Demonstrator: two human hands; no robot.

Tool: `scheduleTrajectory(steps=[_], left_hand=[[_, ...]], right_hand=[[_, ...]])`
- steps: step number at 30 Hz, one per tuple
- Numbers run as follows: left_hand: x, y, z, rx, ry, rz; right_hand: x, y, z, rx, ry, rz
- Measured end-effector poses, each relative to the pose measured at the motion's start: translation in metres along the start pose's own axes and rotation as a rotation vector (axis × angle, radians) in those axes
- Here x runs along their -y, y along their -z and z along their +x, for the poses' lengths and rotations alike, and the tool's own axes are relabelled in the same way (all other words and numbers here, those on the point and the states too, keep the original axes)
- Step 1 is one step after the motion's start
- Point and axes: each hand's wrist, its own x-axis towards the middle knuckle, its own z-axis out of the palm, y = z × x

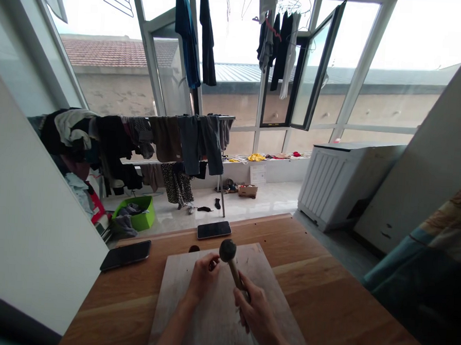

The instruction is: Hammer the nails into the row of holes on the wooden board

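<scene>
A grey wooden board (184, 314) lies on the wooden table (324, 296) in front of me. My right hand (256, 310) is wrapped round the wooden handle of a mallet (229, 257), whose dark round head is raised over the board's far part. My left hand (204, 274) rests on the board just left of the mallet head, fingers curled in a pinch on a small dark thing that I cannot make out.
Two dark phones lie on the table: one (214, 229) past the board's far edge, one (125, 255) at the left. Beyond the table stand a clothes rack (170, 138) full of garments, a green basket (137, 214) and a white cabinet (341, 183).
</scene>
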Motion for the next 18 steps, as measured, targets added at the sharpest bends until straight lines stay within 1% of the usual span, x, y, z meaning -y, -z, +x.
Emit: scheduleTrajectory(steps=[3, 7, 11, 14, 16, 18], left_hand=[[0.001, -0.001, 0.0, -0.02, -0.004, -0.032], [0.001, 0.0, -0.001, 0.005, -0.033, -0.071], [0.001, 0.001, 0.0, 0.025, 0.003, -0.069], [0.001, 0.002, 0.001, 0.036, 0.064, -0.078], [-0.004, 0.004, 0.0, 0.023, 0.093, -0.058], [-0.014, 0.008, -0.004, 0.028, 0.064, 0.017]], right_hand=[[0.001, -0.005, 0.003, 0.023, 0.013, -0.035], [-0.005, -0.009, 0.005, 0.069, 0.029, -0.004], [-0.008, -0.008, 0.004, 0.071, 0.032, 0.019], [-0.01, 0.003, -0.004, 0.028, 0.008, 0.027], [-0.015, 0.016, -0.013, -0.027, -0.016, 0.016], [-0.023, 0.033, -0.022, -0.072, -0.029, -0.04]])
